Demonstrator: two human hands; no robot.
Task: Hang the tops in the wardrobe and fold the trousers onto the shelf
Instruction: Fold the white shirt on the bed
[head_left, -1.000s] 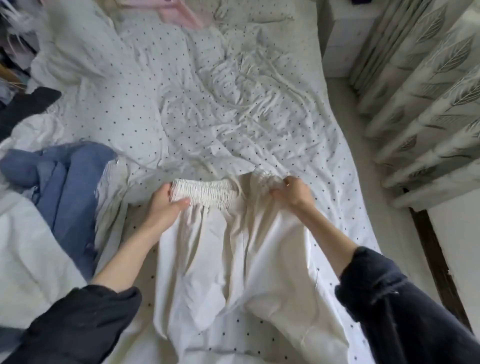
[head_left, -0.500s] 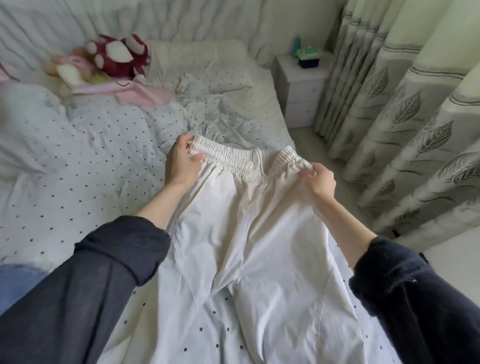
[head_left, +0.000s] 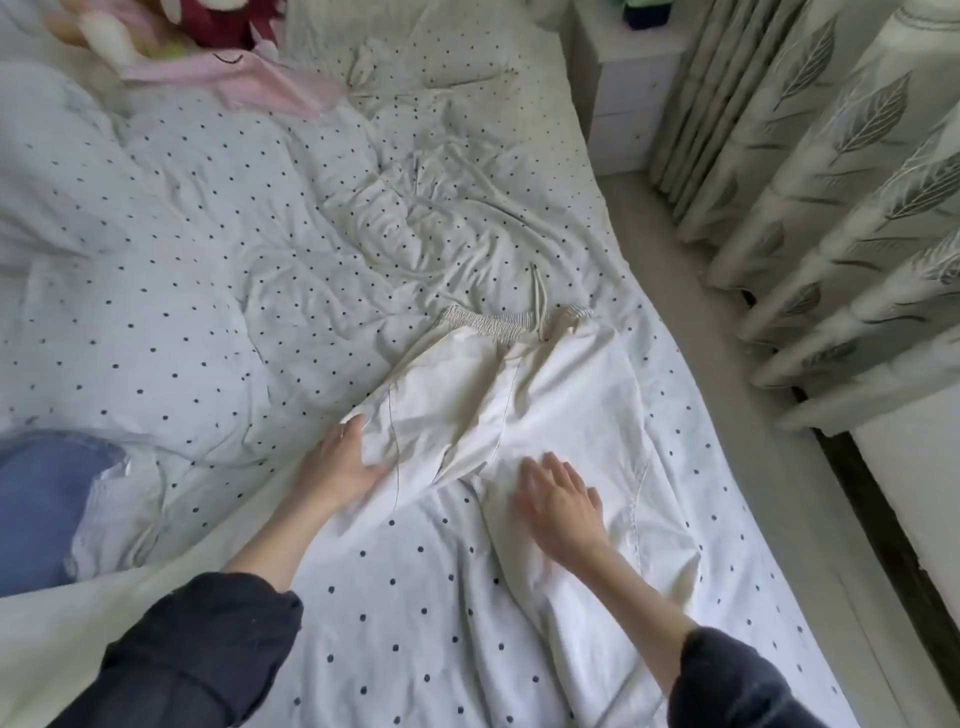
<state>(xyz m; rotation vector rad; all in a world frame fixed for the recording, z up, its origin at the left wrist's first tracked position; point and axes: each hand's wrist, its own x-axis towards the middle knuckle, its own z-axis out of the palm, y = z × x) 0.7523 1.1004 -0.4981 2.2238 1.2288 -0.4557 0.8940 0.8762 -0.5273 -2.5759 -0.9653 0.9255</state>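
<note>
Cream white trousers (head_left: 519, 395) lie spread on the dotted bed, with the elastic waistband (head_left: 498, 325) and its drawstring at the far end. My left hand (head_left: 340, 462) lies at the left edge of the trousers, fingers straight, touching the cloth. My right hand (head_left: 561, 499) lies flat on the trouser leg, fingers spread and slightly blurred. Neither hand grips the cloth.
A rumpled dotted duvet (head_left: 208, 260) covers the bed. A blue garment (head_left: 41, 509) lies at the left edge. A pink garment (head_left: 244, 83) and a plush toy (head_left: 218, 26) sit near the pillow. A white nightstand (head_left: 628, 93) and leaf-print curtains (head_left: 831, 182) stand at right.
Both hands held the trousers up by the waistband; now the trousers lie flat on the bed, the waistband is released, and both hands have dropped back onto the cloth.
</note>
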